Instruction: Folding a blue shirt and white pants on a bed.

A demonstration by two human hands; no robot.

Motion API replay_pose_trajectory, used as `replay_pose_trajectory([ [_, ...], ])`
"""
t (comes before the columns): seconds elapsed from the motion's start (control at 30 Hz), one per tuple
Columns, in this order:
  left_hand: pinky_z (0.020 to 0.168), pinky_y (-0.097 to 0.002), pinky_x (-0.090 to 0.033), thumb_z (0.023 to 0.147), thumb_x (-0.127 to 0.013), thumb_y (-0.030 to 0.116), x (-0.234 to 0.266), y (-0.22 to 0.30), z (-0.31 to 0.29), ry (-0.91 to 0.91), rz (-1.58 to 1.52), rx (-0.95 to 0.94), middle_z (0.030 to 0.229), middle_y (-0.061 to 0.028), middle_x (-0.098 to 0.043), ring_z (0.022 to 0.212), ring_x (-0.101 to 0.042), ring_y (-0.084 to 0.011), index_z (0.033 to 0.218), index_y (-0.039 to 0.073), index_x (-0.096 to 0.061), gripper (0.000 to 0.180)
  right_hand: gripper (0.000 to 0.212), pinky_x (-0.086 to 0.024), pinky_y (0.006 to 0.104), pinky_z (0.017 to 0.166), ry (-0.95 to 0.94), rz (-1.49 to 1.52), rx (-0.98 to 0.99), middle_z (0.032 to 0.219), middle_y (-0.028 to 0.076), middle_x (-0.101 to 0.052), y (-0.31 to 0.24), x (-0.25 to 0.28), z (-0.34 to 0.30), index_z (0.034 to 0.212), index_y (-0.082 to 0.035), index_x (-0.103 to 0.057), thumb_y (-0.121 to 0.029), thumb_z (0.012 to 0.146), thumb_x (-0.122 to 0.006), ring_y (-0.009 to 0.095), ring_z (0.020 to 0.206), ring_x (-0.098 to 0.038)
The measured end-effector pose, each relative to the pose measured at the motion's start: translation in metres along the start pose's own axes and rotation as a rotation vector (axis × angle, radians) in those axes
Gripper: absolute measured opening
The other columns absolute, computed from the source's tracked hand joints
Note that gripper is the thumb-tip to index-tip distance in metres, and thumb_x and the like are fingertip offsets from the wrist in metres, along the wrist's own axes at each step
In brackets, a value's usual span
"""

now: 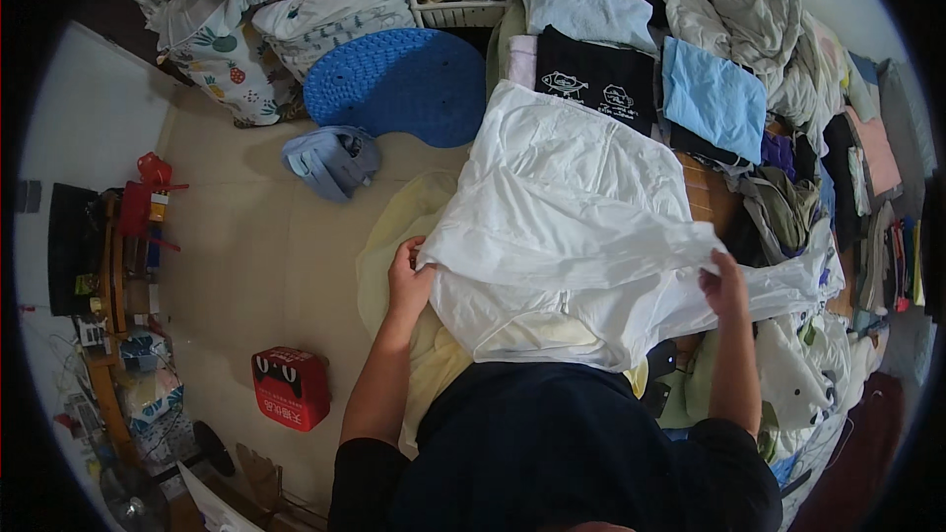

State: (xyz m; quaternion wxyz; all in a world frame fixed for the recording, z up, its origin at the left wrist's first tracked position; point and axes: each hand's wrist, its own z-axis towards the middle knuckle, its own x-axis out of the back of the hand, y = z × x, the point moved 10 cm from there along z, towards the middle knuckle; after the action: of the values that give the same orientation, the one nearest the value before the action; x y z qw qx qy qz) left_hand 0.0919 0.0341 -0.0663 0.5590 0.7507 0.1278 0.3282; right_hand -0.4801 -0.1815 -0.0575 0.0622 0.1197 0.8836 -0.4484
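A white long-sleeved shirt (552, 202) lies spread in front of me, its near end against my body. One sleeve (778, 286) stretches off to the right over other clothes. My left hand (409, 276) grips the shirt at its left edge, thumb on top. My right hand (724, 284) is closed on the end of a folded-over white part, likely the other sleeve, drawn across the shirt. Pale yellow fabric (434, 365) hangs under the shirt on the left.
Beyond the shirt lie a folded black printed garment (596, 74), a folded light blue garment (713, 99) and a grey crumpled sheet (759, 10). Clothes pile up on the right. On the floor are a blue board (399, 84), a blue-grey bag (330, 160) and a red box (290, 388).
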Motion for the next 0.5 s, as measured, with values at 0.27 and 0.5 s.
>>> replay_pose_trajectory([
  [0.27,0.067,-0.0305,-0.048,0.076,-0.067,-0.002,-0.001,0.031,-0.015,-0.011,0.259,-0.279,0.083,-0.0094,-0.057,0.072,-0.057,-0.0203,0.122,0.006,-0.054,0.049,0.009,-0.043,0.0235,0.044,0.174,-0.064,0.029,0.074,0.0,-0.059,-0.053,0.036,-0.006,0.09,-0.012,-0.059,-0.016,0.087,-0.066,0.011,0.051,-0.054],
  [0.5,0.077,-0.0314,-0.051,0.075,-0.073,0.007,-0.014,0.016,-0.028,-0.147,0.063,0.001,0.102,-0.0123,-0.062,0.086,-0.062,-0.0176,0.124,0.0,-0.049,0.054,0.025,-0.044,0.0228,0.044,0.195,-0.026,0.073,0.081,0.0,-0.06,-0.059,0.026,-0.015,0.103,-0.011,-0.053,-0.014,0.085,-0.071,0.01,0.051,-0.052],
])
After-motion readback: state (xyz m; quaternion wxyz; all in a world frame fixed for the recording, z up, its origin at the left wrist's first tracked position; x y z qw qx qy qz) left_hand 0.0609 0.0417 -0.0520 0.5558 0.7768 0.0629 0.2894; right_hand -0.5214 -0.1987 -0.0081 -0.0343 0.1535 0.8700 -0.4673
